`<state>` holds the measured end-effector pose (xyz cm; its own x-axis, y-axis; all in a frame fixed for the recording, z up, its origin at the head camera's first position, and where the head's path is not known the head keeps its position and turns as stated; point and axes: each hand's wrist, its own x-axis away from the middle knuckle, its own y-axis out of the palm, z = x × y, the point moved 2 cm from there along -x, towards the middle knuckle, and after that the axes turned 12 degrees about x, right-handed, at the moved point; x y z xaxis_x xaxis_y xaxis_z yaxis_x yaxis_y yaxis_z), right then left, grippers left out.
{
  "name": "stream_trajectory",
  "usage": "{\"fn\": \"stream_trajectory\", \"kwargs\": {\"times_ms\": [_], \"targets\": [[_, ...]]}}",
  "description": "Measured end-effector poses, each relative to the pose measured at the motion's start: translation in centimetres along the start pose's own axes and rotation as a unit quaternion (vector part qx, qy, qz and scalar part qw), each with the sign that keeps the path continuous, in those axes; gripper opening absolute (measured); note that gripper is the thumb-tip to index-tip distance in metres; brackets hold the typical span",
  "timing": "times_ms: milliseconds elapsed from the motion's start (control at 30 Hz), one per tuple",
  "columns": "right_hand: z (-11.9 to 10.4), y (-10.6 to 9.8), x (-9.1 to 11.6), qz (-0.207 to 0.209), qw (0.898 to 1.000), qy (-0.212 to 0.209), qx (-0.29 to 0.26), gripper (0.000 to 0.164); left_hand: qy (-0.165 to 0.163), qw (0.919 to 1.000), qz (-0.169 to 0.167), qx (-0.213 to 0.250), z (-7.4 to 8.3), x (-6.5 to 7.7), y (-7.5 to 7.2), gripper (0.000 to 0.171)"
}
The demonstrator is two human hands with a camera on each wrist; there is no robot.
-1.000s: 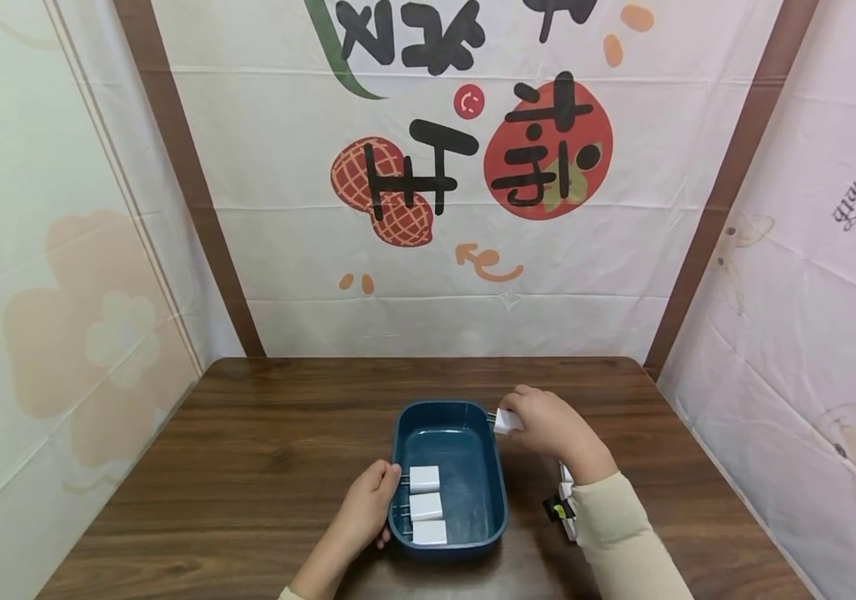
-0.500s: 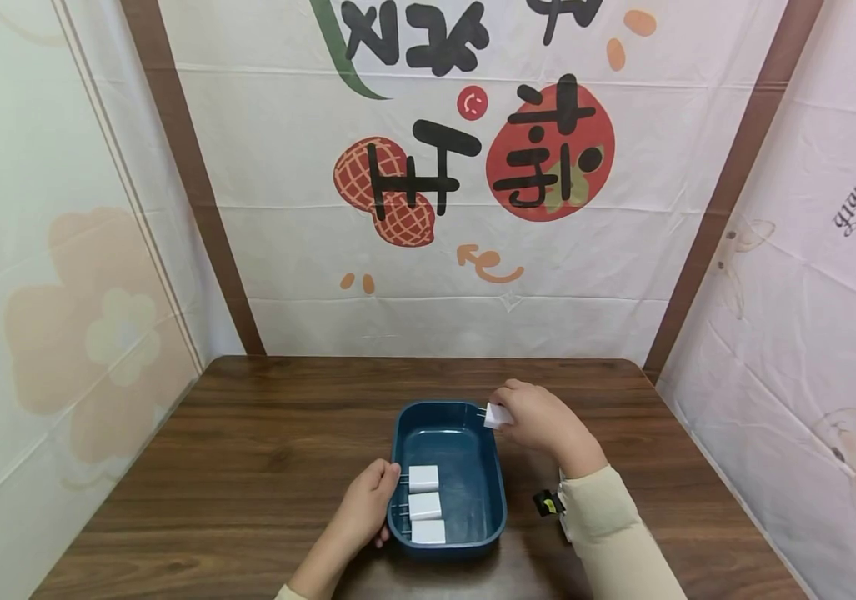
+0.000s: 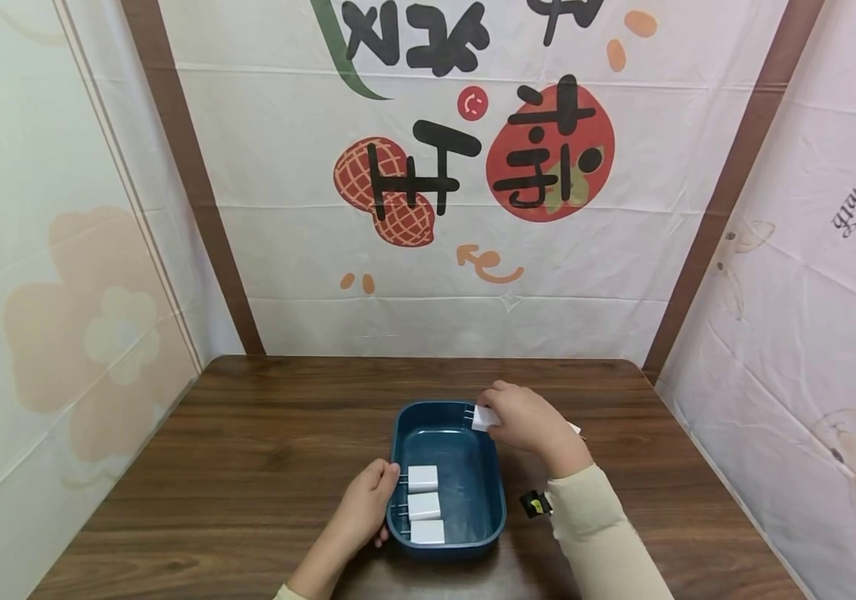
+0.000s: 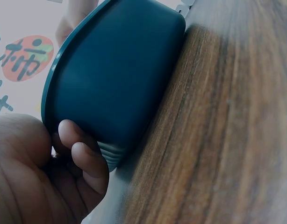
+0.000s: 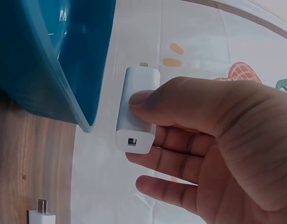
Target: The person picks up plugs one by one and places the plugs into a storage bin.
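A blue plastic bin (image 3: pixel 465 475) stands on the table, with three white charger plugs lined along its left side: a far one (image 3: pixel 422 478), a middle one (image 3: pixel 423 506) and a near one (image 3: pixel 428 532). Their prongs point left. My left hand (image 3: pixel 363 504) grips the bin's left wall, thumb by the rim and fingers curled outside, as the left wrist view shows. In my right hand (image 3: pixel 533 425) another white charger plug (image 5: pixel 138 112) is pinched between thumb and fingers, its port facing the wrist camera. From above, it overlaps the bin's far right corner, prongs pointing left.
Right of the bin lies a small black item with a yellow-green mark (image 3: pixel 535 503), partly behind the right sleeve. A white plug (image 5: pixel 42 217) lies on the wooden table (image 3: pixel 285 433). A printed cloth (image 3: pixel 428 317) hangs behind the table.
My right hand has carried the charger plug left, from outside the bin's right rim to over its far right corner. The left hand keeps its grip on the bin.
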<state>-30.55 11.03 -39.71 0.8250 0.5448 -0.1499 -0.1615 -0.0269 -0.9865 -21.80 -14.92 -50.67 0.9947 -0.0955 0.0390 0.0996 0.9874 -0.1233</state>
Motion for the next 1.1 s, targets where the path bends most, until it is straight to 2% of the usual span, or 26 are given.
{"fn": "stream_trajectory", "kwargs": {"times_ms": [500, 833, 1100], "targets": [[-1.2, 0.3, -0.7, -0.006, 1.000, -0.003, -0.004, 0.032, -0.002, 1.0000, 0.000, -0.001, 0.0, 0.2, 0.0, 0.038], [-2.1, 0.5, -1.2, -0.001, 1.000, -0.026, 0.000, 0.030, 0.001, 1.0000, 0.001, -0.003, 0.0, 0.1, -0.1, 0.039], [-2.9, 0.3, -1.5, -0.008, 1.000, -0.019, -0.002, 0.030, 0.000, 1.0000, 0.000, -0.003, 0.0, 0.2, -0.1, 0.039]]}}
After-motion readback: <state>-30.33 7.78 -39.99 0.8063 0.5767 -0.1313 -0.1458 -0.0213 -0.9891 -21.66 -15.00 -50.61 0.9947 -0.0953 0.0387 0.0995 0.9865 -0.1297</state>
